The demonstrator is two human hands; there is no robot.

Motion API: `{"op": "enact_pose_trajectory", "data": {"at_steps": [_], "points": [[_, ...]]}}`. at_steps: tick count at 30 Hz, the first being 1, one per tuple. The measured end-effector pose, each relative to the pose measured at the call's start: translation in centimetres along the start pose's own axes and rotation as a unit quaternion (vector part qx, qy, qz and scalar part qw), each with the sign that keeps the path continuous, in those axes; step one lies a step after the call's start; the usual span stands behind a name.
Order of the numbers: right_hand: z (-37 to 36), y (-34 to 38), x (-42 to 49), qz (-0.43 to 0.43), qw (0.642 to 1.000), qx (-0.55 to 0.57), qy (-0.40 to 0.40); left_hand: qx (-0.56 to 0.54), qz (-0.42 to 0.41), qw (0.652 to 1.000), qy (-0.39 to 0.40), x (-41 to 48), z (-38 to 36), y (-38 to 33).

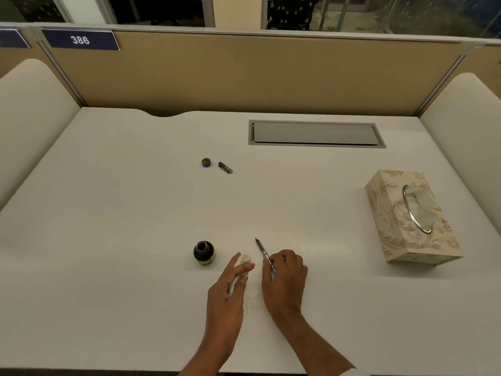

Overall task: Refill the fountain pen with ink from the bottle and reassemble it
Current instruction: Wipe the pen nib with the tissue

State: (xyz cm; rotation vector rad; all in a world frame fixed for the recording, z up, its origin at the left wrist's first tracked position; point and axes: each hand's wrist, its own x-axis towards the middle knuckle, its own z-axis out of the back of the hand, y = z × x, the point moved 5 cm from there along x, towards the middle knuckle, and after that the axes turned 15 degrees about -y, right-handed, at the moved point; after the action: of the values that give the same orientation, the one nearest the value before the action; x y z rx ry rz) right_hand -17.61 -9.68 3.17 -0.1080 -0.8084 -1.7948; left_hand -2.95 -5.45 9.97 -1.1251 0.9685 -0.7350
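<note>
— Where is the pen?
— The slim dark fountain pen (264, 252) is in the right hand (284, 275), low over the white desk (135, 213). The fingers and thumb curl round its rear half. Its pointed black nib sticks out toward eleven o'clock, and the part behind it looks clear with something dark inside.
— And the other hand?
— The left hand (227, 291) pinches a crumpled white tissue (245, 260) between thumb and fingers, forefinger stretched out. It is just at nine o'clock of the pen, apart from it.
— The ink?
— The small round dark glass ink bottle (204, 252) stands open at nine o'clock of the tissue. Its round yellowish bottle cap (206, 162) and a short dark pen piece (225, 167) with a silvery end lie side by side, far off at twelve o'clock. A patterned cream tissue box (412, 215) sits at three o'clock.
</note>
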Motion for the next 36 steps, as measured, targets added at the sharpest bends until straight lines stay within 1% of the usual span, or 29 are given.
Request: {"op": "enact_pose_trajectory", "data": {"at_steps": [8,17,25,36], "points": [[-0.4,-0.3,-0.6,-0.010,1.000,-0.013,0.007,-0.008,0.007,1.000,0.006,-0.1,-0.2,0.3],[-0.4,-0.5,-0.9,0.012,0.999,-0.050,0.014,-0.022,0.023,0.999,0.011,-0.3,-0.1,0.0],[-0.3,-0.4,-1.0,0.022,0.998,-0.050,0.019,-0.020,0.021,0.999,0.015,-0.5,0.2,-0.4],[0.7,-0.3,-1.0,0.022,0.999,-0.044,0.020,-0.008,0.040,0.999,0.027,-0.5,0.7,-0.1]]}}
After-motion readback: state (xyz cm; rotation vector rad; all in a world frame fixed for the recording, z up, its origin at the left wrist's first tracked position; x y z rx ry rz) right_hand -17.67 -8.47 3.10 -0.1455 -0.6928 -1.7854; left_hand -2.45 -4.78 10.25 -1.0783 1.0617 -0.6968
